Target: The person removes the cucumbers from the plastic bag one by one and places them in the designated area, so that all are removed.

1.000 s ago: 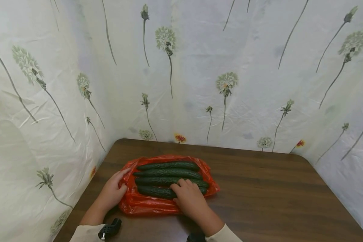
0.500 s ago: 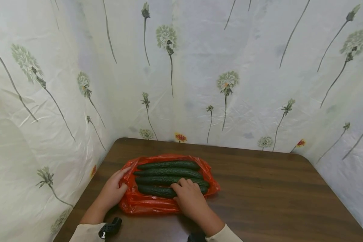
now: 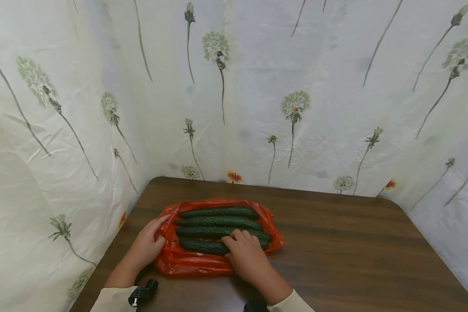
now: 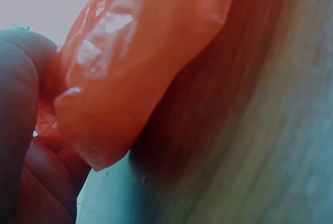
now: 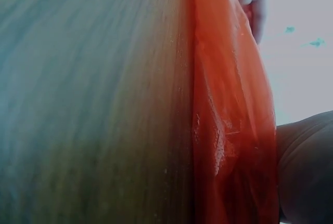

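Several long, bumpy dark green cucumbers (image 3: 218,221) lie side by side in an opened red plastic bag (image 3: 195,265) on the table. At the bag's left end my left hand (image 3: 145,246) holds the plastic between thumb and fingers; the left wrist view has the bunched bag (image 4: 130,63) beside that hand (image 4: 21,94). My right hand (image 3: 246,255) lies over the right half of the front cucumber (image 3: 203,246), fingers bent across it and partly hiding it. In the right wrist view, the bag's side (image 5: 234,109) covers most of what the right hand (image 5: 307,172) touches.
The dark brown wooden table (image 3: 343,242) extends to the right of the bag. Behind and at both sides hangs a pale sheet (image 3: 249,78) printed with dandelions. A black wrist device (image 3: 143,293) sits at the left sleeve (image 3: 115,300).
The head view has shifted very slightly. Both hands, the bag and the cucumbers keep their places relative to one another.
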`<state>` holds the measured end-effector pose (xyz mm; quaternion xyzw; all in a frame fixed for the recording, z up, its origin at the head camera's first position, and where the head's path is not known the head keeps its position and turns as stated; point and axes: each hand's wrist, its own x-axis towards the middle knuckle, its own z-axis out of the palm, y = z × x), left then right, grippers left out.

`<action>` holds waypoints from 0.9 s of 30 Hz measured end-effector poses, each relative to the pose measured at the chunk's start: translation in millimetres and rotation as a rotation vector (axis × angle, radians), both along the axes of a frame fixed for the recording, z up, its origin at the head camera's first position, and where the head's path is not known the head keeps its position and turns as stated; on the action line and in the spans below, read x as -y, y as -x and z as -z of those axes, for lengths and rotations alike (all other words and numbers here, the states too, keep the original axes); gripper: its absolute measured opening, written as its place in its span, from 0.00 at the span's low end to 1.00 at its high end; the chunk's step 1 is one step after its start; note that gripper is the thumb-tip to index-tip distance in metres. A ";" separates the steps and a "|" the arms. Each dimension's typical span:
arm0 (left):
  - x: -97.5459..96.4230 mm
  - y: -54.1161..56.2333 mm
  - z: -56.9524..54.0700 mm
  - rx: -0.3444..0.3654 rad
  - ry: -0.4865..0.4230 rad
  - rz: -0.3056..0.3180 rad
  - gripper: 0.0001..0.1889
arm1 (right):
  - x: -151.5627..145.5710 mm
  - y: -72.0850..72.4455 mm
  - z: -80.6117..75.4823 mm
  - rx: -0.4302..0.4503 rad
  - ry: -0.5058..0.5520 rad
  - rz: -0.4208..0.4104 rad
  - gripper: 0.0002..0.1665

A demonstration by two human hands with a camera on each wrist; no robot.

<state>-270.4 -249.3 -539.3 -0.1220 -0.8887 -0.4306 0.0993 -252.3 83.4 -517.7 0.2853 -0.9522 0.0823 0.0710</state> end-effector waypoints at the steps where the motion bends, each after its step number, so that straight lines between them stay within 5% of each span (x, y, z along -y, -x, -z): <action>1: -0.2 0.0 0.1 -0.001 0.004 0.002 0.36 | -0.6 -0.5 -0.8 -0.003 -0.004 0.000 0.26; 27: -0.2 -0.5 0.1 0.016 0.016 -0.007 0.35 | -8.6 -5.0 -15.2 -0.122 0.022 0.022 0.26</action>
